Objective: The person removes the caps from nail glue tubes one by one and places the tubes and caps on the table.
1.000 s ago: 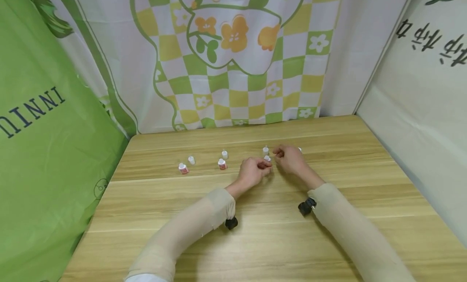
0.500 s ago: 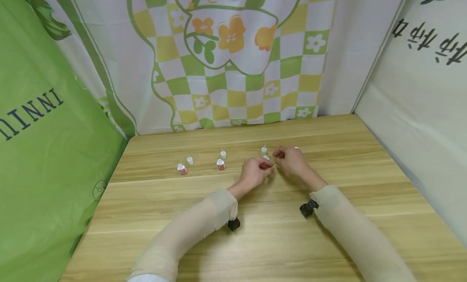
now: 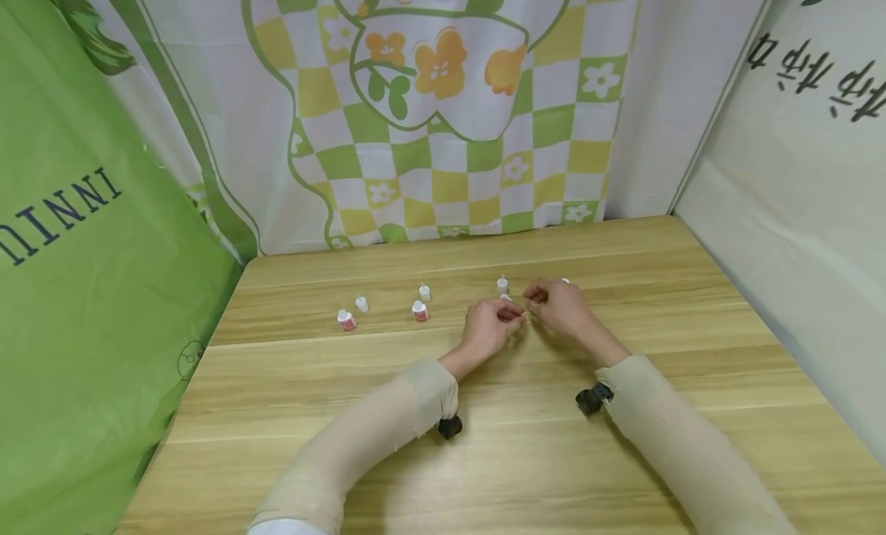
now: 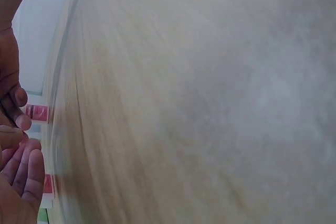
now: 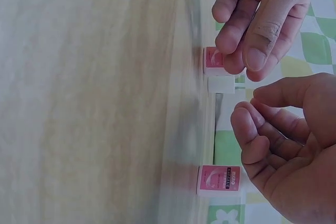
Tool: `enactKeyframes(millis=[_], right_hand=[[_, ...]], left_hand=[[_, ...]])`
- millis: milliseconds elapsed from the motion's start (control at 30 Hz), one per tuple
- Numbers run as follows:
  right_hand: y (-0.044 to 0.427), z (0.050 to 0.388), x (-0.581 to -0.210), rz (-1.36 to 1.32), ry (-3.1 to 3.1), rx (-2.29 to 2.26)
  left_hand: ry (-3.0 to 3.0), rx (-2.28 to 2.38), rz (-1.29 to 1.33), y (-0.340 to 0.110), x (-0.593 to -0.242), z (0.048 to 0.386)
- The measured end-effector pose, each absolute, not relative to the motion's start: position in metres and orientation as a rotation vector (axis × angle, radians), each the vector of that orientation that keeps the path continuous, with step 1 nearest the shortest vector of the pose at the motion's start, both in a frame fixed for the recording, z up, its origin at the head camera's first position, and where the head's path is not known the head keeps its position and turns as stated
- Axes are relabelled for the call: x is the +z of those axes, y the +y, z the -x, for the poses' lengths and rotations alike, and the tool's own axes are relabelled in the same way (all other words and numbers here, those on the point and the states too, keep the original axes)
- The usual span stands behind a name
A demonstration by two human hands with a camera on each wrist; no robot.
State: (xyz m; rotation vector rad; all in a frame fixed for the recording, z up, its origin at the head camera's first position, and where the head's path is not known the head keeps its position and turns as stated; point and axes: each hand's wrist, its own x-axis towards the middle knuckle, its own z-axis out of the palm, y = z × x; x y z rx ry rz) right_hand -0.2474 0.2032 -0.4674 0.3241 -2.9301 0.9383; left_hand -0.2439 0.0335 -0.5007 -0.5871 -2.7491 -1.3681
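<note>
My left hand (image 3: 490, 327) and right hand (image 3: 562, 308) hover close together over the table, fingertips nearly meeting. In the right wrist view, the left hand (image 5: 265, 22) has thumb near its index finger, while the right hand (image 5: 294, 145) has curled fingers with thumb and index tip close together. Whether anything tiny is between either pair of fingertips cannot be made out. A small white bottle with a pink label (image 5: 219, 179) stands behind the right hand. Another such bottle (image 5: 213, 59) is partly hidden by the left hand, beside a white cap (image 5: 221, 84).
Two more pink-labelled bottles (image 3: 347, 320) (image 3: 420, 311) stand on the left of the wooden table (image 3: 484, 458). Behind them are white caps (image 3: 362, 304) (image 3: 424, 292), and another cap (image 3: 502, 285) stands behind the hands. A patterned curtain (image 3: 450, 158) hangs at the back.
Both hands have drifted slightly to the right, staying close together, so the left hand sits further from the two left bottles. The bottles and caps stay in place on the table.
</note>
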Motion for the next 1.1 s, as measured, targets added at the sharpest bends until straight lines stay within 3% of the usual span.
enactKeyframes(millis=[1100], right_hand=[[0.221,0.233,-0.457,-0.249,-2.915,0.972]], left_hand=[[-2.690,-1.362,0.589,0.051,-0.505,0.248]])
